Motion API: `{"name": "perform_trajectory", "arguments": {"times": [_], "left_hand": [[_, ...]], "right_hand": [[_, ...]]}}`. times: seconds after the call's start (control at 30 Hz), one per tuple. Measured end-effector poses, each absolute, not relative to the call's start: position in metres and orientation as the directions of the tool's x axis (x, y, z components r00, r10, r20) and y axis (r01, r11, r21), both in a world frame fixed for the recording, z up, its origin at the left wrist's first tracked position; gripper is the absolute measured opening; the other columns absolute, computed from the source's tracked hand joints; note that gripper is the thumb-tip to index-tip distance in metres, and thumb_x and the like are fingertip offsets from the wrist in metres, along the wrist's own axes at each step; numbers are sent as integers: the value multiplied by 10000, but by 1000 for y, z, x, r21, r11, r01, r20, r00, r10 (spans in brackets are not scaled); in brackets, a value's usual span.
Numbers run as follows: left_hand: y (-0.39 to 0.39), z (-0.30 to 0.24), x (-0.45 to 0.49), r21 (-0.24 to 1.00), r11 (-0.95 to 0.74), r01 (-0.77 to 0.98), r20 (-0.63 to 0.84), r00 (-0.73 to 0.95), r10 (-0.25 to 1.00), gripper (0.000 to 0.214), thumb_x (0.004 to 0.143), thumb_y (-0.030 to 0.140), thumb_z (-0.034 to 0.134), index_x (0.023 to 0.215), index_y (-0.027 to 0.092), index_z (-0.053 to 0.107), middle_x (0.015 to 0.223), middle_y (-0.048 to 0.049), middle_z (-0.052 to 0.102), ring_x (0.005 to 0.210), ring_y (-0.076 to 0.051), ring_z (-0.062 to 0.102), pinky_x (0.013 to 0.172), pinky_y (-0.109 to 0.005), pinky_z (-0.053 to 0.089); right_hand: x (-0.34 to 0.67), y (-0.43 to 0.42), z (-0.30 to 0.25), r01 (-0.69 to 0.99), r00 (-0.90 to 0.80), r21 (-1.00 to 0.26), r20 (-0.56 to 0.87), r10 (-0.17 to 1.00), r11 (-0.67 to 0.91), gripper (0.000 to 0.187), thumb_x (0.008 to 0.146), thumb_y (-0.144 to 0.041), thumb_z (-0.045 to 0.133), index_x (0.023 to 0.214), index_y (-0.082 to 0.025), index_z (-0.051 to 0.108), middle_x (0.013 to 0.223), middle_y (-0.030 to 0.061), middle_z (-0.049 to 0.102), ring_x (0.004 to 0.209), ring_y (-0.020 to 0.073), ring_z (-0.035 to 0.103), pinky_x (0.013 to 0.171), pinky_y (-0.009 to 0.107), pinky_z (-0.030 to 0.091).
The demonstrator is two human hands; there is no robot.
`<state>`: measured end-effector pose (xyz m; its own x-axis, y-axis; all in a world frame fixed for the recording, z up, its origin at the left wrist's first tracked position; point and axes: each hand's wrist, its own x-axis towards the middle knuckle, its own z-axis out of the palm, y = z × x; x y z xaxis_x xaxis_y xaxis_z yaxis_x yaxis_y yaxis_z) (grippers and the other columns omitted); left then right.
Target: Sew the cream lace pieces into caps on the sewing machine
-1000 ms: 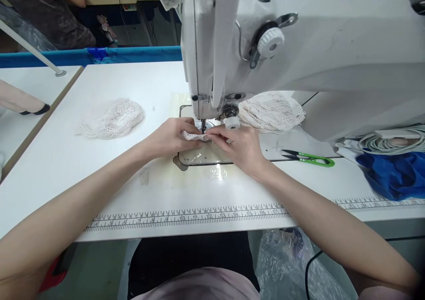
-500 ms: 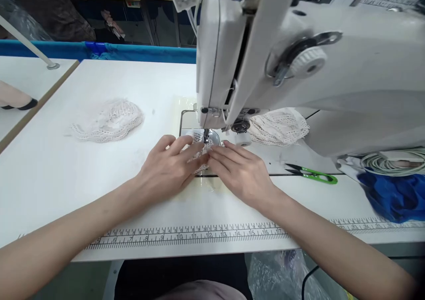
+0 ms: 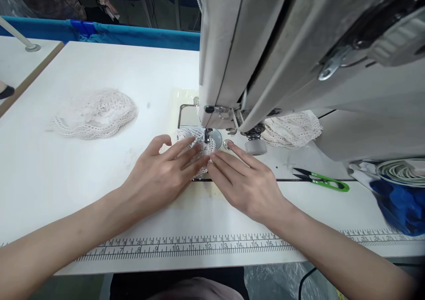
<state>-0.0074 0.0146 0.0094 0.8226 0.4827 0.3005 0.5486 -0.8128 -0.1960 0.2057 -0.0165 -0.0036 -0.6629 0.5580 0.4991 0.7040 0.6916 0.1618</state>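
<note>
A small piece of white lace point(image 3: 189, 134) lies under the presser foot point(image 3: 207, 136) of a white sewing machine point(image 3: 221, 60). My left hand point(image 3: 161, 173) rests on the lace from the left, palm down, fingers stretched out over it. From the right, my right hand point(image 3: 250, 182) lies flat, its fingertips at the lace's near right edge just in front of the foot. The two hands' fingertips almost meet there. Part of the lace is hidden beneath my fingers.
White lace pieces point(image 3: 94, 114) lie in a pile at left, more lace point(image 3: 294, 129) behind the needle area at right. Green-handled thread snips point(image 3: 327, 182) and blue cloth point(image 3: 398, 207) are to the right. A printed ruler point(image 3: 186, 247) runs along the table's front edge.
The view has shifted closer to the machine, so its head looms larger. More of the lace shows left of the presser foot. My hands stay on the lace, with slightly shifted fingers.
</note>
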Motion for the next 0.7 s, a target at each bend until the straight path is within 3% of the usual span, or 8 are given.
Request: {"name": "perform_trajectory", "arguments": {"times": [0.23, 0.4, 0.7], "left_hand": [[18, 10, -10, -168, -813, 557, 267, 820, 507, 376, 972, 142, 402, 1311, 235, 535, 1341, -60, 610, 1293, -243, 526, 918, -482, 436], [24, 9, -9, -95, -804, 587, 252, 795, 551, 398, 970, 140, 402, 1331, 268, 512, 1374, -50, 582, 1303, -248, 518, 953, -511, 412], [24, 8, -4, -119, -802, 585, 359, 778, 515, 310, 958, 196, 500, 1246, 197, 616, 1298, -93, 637, 1209, -274, 590, 928, -468, 405]], "right_hand": [[206, -13, -2, 694, -695, 241, 466, 547, 678, 220, 931, -58, 490, 943, -129, 698, 996, 98, 746, 945, 193, 686, 980, 381, 538], [206, -8, -5, 705, -684, 223, 462, 564, 673, 245, 932, -55, 472, 988, -127, 700, 1027, 106, 744, 995, 207, 675, 947, 390, 546], [207, -2, -7, 729, -653, 210, 496, 572, 651, 302, 900, -8, 456, 1034, -116, 704, 1075, 85, 743, 926, 188, 695, 959, 399, 528]]}}
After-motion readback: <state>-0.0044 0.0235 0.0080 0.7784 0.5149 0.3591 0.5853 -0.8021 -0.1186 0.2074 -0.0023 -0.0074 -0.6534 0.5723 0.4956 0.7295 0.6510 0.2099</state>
